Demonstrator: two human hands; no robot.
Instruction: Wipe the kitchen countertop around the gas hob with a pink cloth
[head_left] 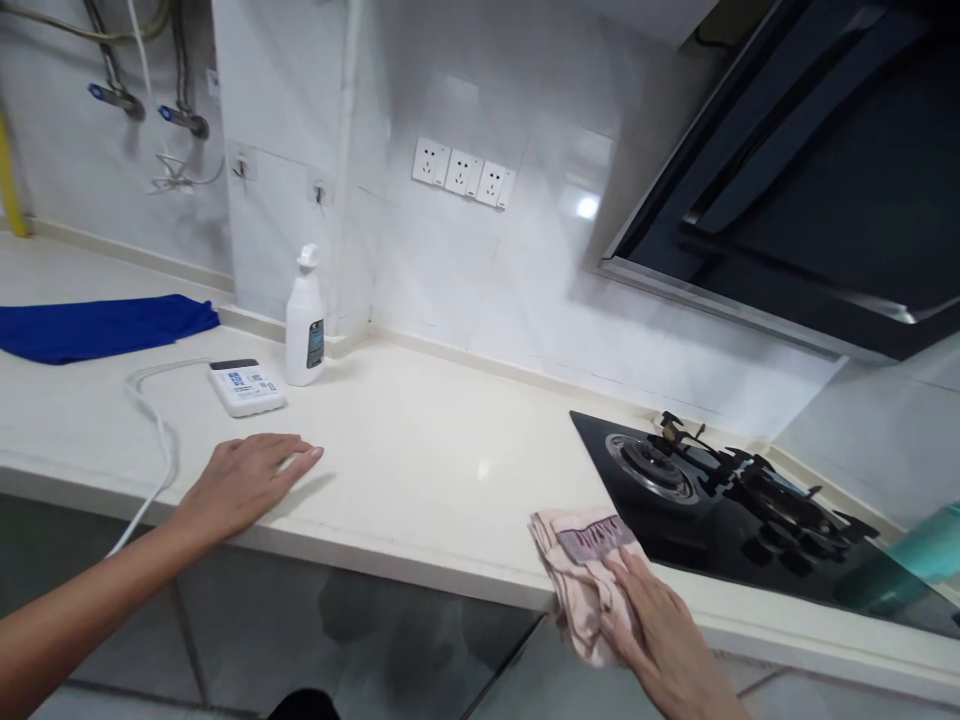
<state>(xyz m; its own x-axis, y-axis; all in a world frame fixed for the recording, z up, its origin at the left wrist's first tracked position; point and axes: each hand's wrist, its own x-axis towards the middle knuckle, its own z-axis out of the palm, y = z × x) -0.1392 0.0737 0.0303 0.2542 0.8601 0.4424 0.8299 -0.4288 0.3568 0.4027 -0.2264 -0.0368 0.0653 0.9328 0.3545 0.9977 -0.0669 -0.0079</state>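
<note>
Folded pale-pink fabric cloth with mauve band: at front edge of white smooth-topped bench, just beside black glass hob; right hand, grip grasping it. Left hand: grip released, fingers extended, near white rectangular plastic box.

— What sort of room can be recognised?
— A kitchen: a hob is set into the surface, a hood mounted above.
— What else is seen?
— Sockets and valves are fitted on tiled walls.
</note>
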